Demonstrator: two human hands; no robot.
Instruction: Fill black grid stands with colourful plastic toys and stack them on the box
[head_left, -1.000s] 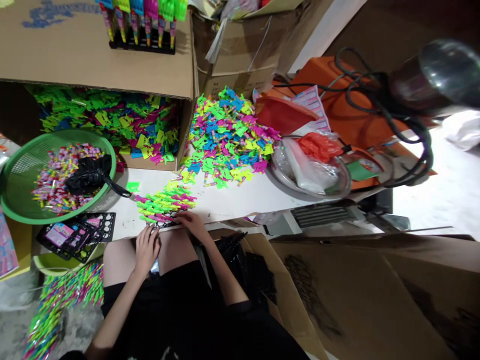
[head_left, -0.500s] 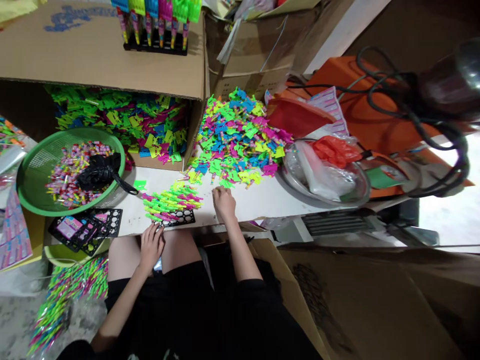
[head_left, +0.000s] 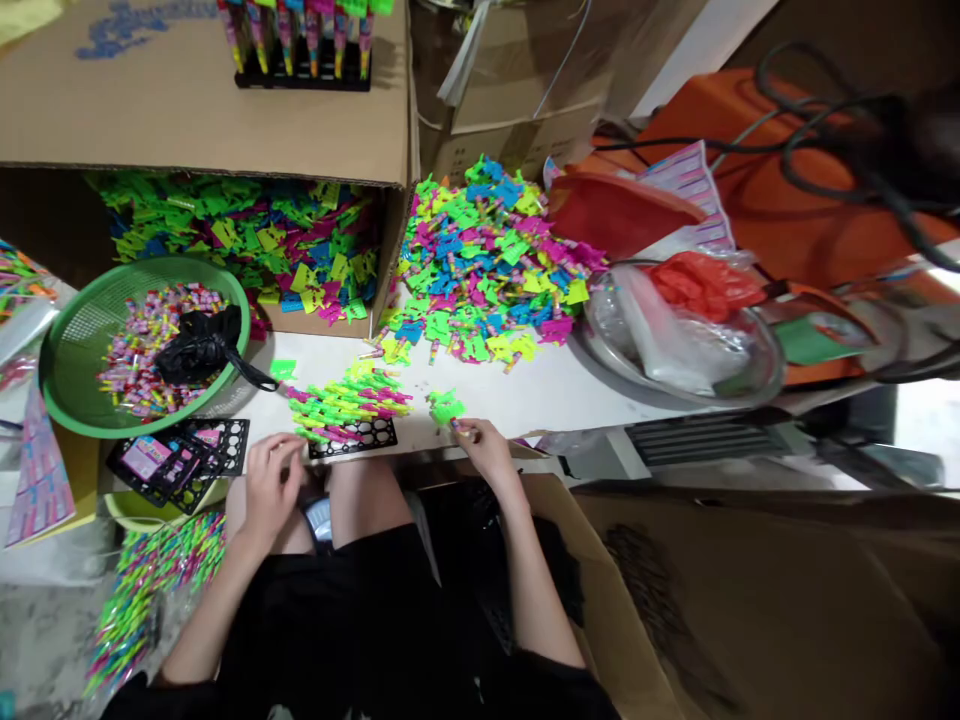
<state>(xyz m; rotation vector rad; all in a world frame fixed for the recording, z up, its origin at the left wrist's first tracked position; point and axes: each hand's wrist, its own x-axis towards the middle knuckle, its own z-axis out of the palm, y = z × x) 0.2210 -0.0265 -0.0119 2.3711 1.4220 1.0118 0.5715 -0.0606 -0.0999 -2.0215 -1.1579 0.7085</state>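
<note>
My right hand (head_left: 486, 452), at the front edge of the white table (head_left: 525, 402), pinches the lower end of a small stick with a bright green plastic top (head_left: 447, 405). My left hand (head_left: 271, 480) hovers by the table edge, left of a black perforated rack (head_left: 375, 436). Its fingers are loosely bent and apart, with nothing visible in them. Rows of green, yellow and pink plastic pieces (head_left: 345, 408) stand in the rack and hide most of it. A large heap of similar colourful topped sticks (head_left: 480, 260) lies behind my right hand.
A green basket (head_left: 56, 370) of small wrapped pieces and a black bag stands left. Behind it, an open carton (head_left: 202, 130) holds more plastic tops. A metal bowl (head_left: 772, 365) with plastic bags is right. Spare black racks (head_left: 232, 445) overhang the left table edge.
My right hand has come back from the heap's front towards the table edge, and a green-topped stick now shows in it. My left hand has lifted off the rack and shifted left.
</note>
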